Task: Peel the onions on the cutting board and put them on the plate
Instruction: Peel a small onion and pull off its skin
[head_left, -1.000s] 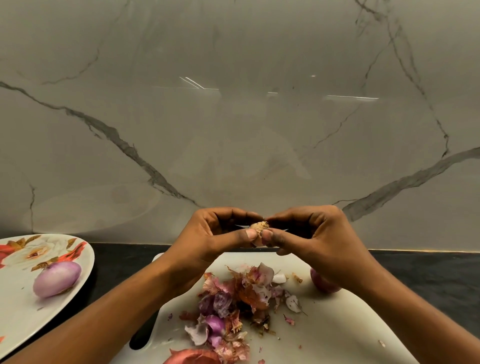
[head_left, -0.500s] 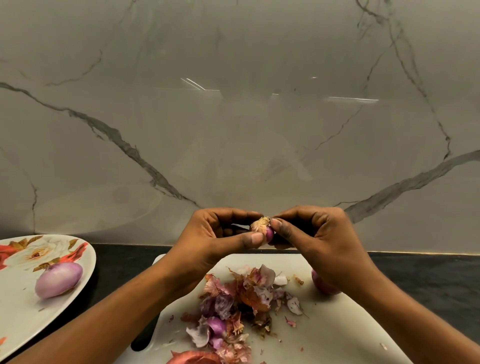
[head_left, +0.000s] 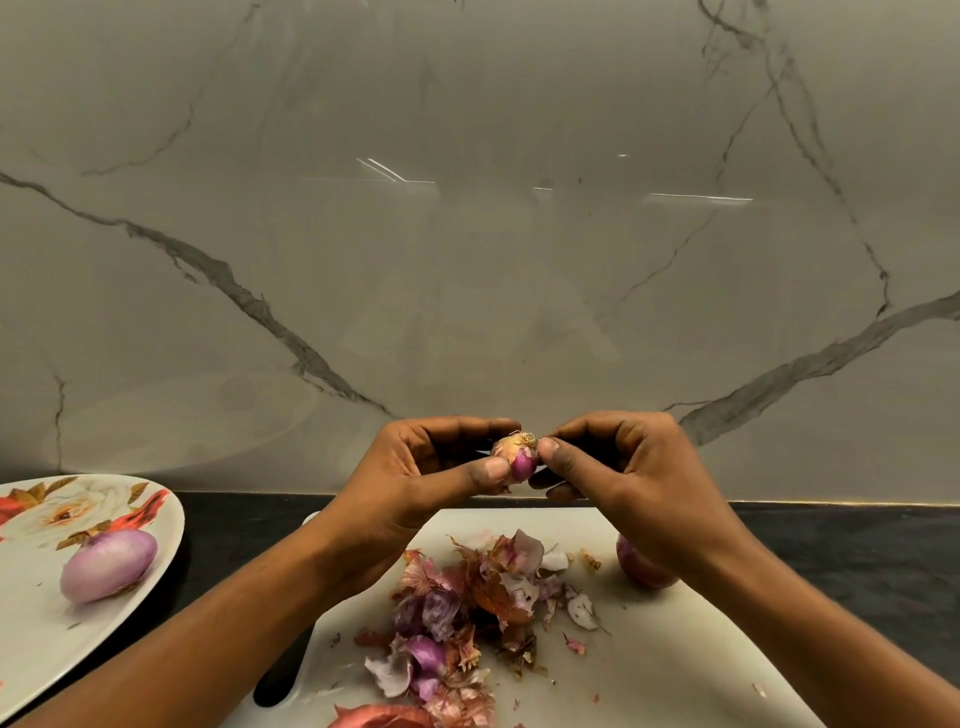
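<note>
Head view, kitchen counter: nearest me, the pile of onion skins (head_left: 457, 618) litters the white cutting board (head_left: 675, 670), papery red and purple scraps heaped at its middle. Just right of the pile, still on the board and partly hidden behind my right wrist, sits an unpeeled onion (head_left: 641, 569). Well left of the board, the floral plate (head_left: 31, 644) holds one peeled onion (head_left: 108, 565), pale lilac and lying on its side.

Above the far edge of the board I hold a small onion (head_left: 518, 454) between both hands. My left hand (head_left: 415, 478) is closed on it, thumb pressed to its near side. My right hand (head_left: 628, 467) pinches at its top with thumb and forefinger; a thin pale sliver shows below the onion, but I cannot tell what it is.

A second ago only the tan root tuft showed between my thumbs. Now glossy purple flesh is bared on the near lower side, while dry tan skin covers the upper part. I judge that the peel is coming away and this onion is partway done, with the one on the board yet to start.

Its long axis stands roughly upright, tilted slightly, the fibrous root end pointing up and away toward the marble backsplash (head_left: 467, 260) beyond the board; the bared purple end points down toward the board.
</note>
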